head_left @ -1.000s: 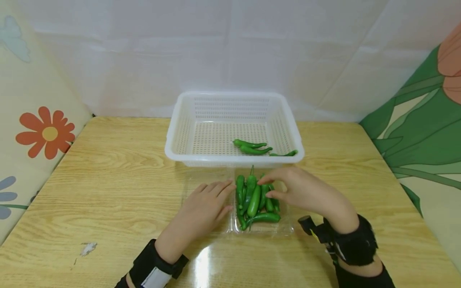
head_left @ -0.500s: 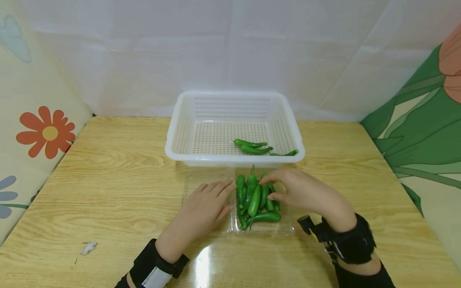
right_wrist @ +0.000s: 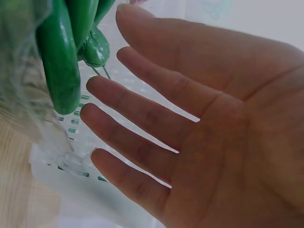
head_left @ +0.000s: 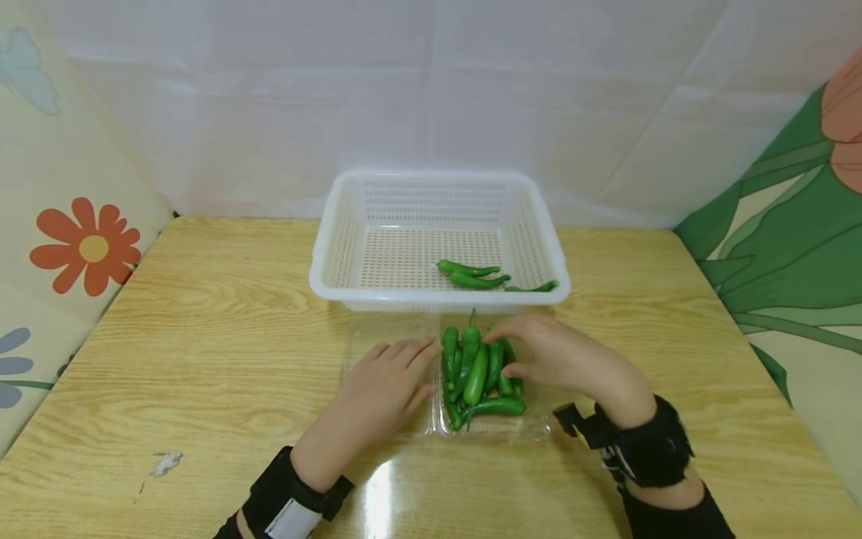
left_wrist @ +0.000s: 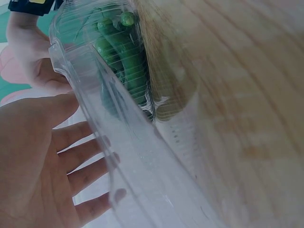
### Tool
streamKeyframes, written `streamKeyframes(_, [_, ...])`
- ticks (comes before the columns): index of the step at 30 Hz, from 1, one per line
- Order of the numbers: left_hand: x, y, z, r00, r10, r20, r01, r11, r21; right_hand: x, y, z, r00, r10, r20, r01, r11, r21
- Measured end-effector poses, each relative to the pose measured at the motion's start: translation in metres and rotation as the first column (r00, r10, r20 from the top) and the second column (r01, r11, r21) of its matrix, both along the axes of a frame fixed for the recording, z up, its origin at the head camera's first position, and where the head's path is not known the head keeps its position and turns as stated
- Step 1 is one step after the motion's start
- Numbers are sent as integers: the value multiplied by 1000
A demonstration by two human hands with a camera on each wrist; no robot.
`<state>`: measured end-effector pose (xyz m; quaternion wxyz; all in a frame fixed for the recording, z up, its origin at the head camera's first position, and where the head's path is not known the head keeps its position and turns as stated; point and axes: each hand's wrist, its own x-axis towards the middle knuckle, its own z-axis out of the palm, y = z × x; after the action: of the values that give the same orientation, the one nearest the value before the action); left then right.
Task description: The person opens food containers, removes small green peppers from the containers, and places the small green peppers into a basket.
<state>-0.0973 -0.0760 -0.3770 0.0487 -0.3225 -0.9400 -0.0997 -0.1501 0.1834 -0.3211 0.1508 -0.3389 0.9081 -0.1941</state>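
A clear plastic clamshell box lies unfolded on the table, its right half filled with several green peppers. My left hand hovers over the left half, fingertips at the fold beside the peppers. In the left wrist view its fingers spread straight behind the clear wall. Bent at the wrist, my right hand reaches in from the right, fingertips and thumb close over the peppers at that side. The right wrist view shows its fingers apart and relaxed, with nothing held and a pepper near the tips.
Right behind the box stands a white perforated basket, with several green peppers at its front right. The wooden table stretches out on both sides. White cloth hangs behind, and flowered panels flank the table.
My right wrist and forearm have shifted slightly to the left, while the fingertips stay over the peppers. The left hand has not moved.
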Motion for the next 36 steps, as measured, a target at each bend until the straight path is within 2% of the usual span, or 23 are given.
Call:
streamKeyframes(5, [0,0,0,1000,-1,4,1,1000,4,-3,-1,-4,999,-13,32,12,1000,11])
streamKeyframes(14, [0,0,0,1000,-3,14,2,1000,8,-8,-1,-10,1000,11,15,-11,1000,-12])
streamKeyframes(22, [-1,0,-2,1000,-9,-21,10,999,45,-9,-3,-14,999,-11,34,9,999,37])
streamKeyframes(36, [0,0,-2,1000,-12,-24,13,999,41,-10,-5,-22,1000,-13,-17,13,999,41])
